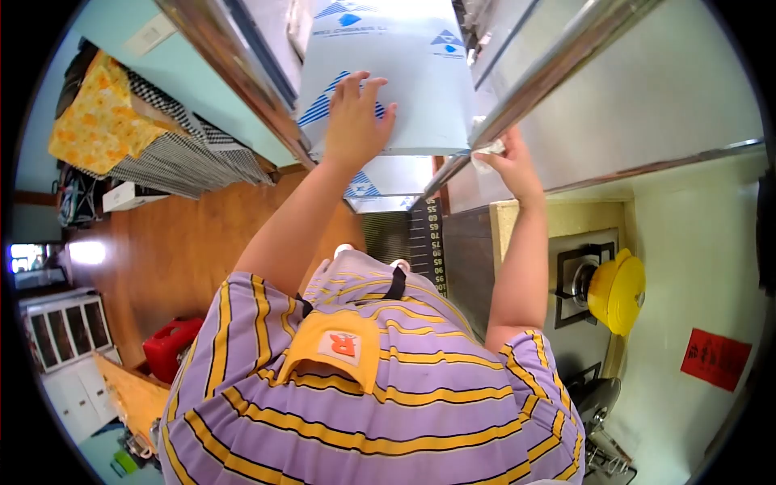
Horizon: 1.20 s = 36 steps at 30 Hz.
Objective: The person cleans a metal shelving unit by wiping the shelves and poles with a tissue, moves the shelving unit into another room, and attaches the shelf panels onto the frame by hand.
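My left hand [356, 121], its fingers spread, rests on a flat pale panel [428, 105] wrapped in film with blue print and stripes. At the right metal frame post [550, 77], my right hand [517, 168] pinches a crumpled white tissue [487, 152] that touches the post's edge. The panel sits between this post and a left metal post [257, 81]. Lower down, a second film-covered panel [394, 174] shows between the posts. What is beneath my left palm is hidden.
A stove [566, 279] with a yellow pot [618, 291] stands to the right, near my right forearm. On the wooden floor [194, 234] lies a dark mat with numbers [428, 242]. A cloth-draped piece [174, 153] and a red case [171, 347] are at left.
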### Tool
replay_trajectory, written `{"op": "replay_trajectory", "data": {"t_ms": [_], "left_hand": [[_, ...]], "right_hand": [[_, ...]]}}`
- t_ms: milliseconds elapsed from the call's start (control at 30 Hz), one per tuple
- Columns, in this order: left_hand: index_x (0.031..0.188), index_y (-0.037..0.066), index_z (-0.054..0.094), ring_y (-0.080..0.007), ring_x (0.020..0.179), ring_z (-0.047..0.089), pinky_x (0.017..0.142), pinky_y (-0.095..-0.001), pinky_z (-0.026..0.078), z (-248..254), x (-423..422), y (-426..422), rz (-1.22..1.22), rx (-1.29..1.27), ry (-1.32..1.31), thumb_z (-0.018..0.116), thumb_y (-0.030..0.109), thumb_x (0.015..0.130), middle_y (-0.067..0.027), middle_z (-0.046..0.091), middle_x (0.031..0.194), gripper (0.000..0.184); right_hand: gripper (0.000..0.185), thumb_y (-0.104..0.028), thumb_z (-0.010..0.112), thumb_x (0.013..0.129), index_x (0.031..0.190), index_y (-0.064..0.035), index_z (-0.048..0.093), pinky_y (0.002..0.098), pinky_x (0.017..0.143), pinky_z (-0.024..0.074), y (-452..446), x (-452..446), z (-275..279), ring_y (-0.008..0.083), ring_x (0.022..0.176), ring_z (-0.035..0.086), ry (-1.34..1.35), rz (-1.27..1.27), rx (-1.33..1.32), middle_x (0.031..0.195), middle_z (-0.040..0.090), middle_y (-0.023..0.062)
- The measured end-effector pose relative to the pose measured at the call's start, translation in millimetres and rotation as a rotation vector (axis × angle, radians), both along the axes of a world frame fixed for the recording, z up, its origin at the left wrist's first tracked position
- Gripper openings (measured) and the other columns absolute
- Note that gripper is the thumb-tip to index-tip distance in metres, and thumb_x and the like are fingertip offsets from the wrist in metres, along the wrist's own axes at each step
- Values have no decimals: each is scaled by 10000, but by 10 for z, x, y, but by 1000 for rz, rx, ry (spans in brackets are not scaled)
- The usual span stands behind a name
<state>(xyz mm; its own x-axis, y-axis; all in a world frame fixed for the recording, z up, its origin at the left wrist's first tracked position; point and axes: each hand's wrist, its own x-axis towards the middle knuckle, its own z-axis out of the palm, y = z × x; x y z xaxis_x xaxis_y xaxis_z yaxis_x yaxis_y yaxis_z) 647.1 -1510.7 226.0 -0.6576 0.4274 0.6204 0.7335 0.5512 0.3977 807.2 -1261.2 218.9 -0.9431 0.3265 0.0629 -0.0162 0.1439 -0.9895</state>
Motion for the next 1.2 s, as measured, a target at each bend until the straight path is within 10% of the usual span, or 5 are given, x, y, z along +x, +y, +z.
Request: {"op": "replay_trajectory", "data": {"t_ms": [400, 867, 1200], "left_hand": [[1119, 106, 622, -348, 1120, 521, 953, -449, 427, 15, -20, -59, -117, 117, 101, 716, 125, 841, -129, 549, 1194, 295], [966, 44, 593, -308, 825, 562, 718, -402, 448, 116, 254, -1735, -318, 344, 156, 732, 16, 772, -135, 593, 981, 241], [1038, 24, 533, -182, 850, 511, 764, -280, 441, 160, -44, -1998, -262, 603, -132, 611, -68, 897, -110, 530, 1014, 185]], "right_hand": [[220, -6, 769, 829, 977, -47, 611, 204, 685, 447, -747, 297, -180, 56, 779, 565, -11, -705, 308, 887, 647, 7], [418, 59, 673, 880, 1227, -54, 470, 246, 820, 502, -2295, -1193, 478, 113, 992, 608, 385, 244, -159, 1105, 625, 57], [215, 119, 673, 830, 982, -10, 592, 214, 702, 510, -2763, -1039, 409, 81, 786, 642, 317, -150, -224, 884, 682, 45]]}}
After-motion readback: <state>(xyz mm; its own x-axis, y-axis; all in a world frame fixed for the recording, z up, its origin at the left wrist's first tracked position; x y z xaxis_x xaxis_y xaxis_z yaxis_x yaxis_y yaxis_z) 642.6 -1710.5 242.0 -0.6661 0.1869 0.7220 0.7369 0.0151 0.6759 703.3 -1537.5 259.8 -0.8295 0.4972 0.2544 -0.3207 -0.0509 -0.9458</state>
